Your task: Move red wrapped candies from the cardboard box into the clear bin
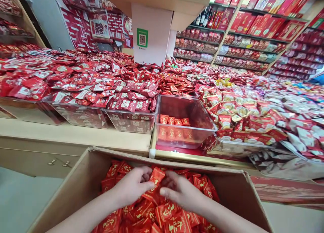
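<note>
A large cardboard box [73, 189] filled with red wrapped sweets [177, 221] with gold lettering stands in front of me. Both of my hands reach into it. My left hand [135, 185] is closed with thumb and fingers on one red wrapped sweet [156, 177], tilted above the pile. Close to that sweet's right side is my right hand [181, 190], its fingers curved and its thumb apart from them. Beyond the box, a clear plastic bin [186, 136] holds a short row of upright red packets [174, 121] at its front.
Neighbouring clear bins heaped with dark red packets [129, 99] and red-and-cream packets [243, 118] line the counter [121, 135]. A white pillar [154, 30] bearing a QR code sign [142, 37] rises behind. Shelves of red boxes [268, 23] stand at the back right.
</note>
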A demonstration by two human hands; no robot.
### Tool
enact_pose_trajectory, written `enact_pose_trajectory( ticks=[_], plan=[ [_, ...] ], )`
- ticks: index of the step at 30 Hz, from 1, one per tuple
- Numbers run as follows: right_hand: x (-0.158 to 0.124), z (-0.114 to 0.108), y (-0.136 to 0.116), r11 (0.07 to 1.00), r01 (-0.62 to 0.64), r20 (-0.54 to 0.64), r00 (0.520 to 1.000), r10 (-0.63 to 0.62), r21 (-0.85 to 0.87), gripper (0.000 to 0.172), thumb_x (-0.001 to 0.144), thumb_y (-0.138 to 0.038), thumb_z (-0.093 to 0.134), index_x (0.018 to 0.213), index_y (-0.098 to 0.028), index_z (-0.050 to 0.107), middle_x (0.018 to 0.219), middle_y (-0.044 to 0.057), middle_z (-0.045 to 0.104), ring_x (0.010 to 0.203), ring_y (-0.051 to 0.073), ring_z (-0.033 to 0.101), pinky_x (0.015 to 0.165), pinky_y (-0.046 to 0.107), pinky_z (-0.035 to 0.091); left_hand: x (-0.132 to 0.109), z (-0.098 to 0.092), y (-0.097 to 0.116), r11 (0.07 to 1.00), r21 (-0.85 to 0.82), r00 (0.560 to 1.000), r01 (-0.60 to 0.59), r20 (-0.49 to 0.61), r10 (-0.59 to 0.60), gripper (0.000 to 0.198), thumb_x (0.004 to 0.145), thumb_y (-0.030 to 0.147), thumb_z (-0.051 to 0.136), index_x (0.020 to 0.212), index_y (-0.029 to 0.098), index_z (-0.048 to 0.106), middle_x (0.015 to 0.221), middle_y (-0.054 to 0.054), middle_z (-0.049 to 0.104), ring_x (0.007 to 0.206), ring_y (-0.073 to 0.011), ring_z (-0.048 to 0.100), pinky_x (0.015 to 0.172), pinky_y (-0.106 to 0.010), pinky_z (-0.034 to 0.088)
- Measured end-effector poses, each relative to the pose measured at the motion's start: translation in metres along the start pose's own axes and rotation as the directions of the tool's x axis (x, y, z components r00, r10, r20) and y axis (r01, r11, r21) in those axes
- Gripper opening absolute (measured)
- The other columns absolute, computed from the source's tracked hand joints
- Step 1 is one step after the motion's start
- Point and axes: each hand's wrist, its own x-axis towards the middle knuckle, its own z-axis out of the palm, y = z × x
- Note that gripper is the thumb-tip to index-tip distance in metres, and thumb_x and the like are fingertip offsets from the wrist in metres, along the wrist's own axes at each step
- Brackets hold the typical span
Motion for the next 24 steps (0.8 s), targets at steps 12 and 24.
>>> enact_pose_trajectory(
  ticks=[12,24],
  plan=[
    [-0.002,0.007,-0.026,0.897,0.013,-0.064,0.998,0.017,0.442,0.039,0.067,-0.053,0.061,0.067,-0.015,0.05,0.051,-0.005,0.049,0.045,0.008,0.047,0.047,0.022,0.042,-0.015,0.006,0.022,0.85,-0.526,0.998,0.017,0.059,0.017,0.032,0.063,0.034,0.07,0.086,0.011,0.067,0.07,-0.002,0.067,0.068,-0.0147,0.059,0.067,-0.026,0.044],
    [-0.024,-0.019,-0.037,0.555,0.67,-0.031,0.624,-0.781,-0.492,0.037,0.074,-0.008,0.056,0.108,-0.022,0.05,0.095,0.008,0.06,0.084,0.018,0.054,0.072,0.031,0.045,-0.035,-0.007,0.055,0.596,-0.729,0.931,0.338,0.353,-0.096,0.04,0.075,0.041,0.06,0.107,0.018,0.052,0.083,-0.003,0.068,0.072,-0.013,0.063,0.069,-0.026,0.047]
  ],
)
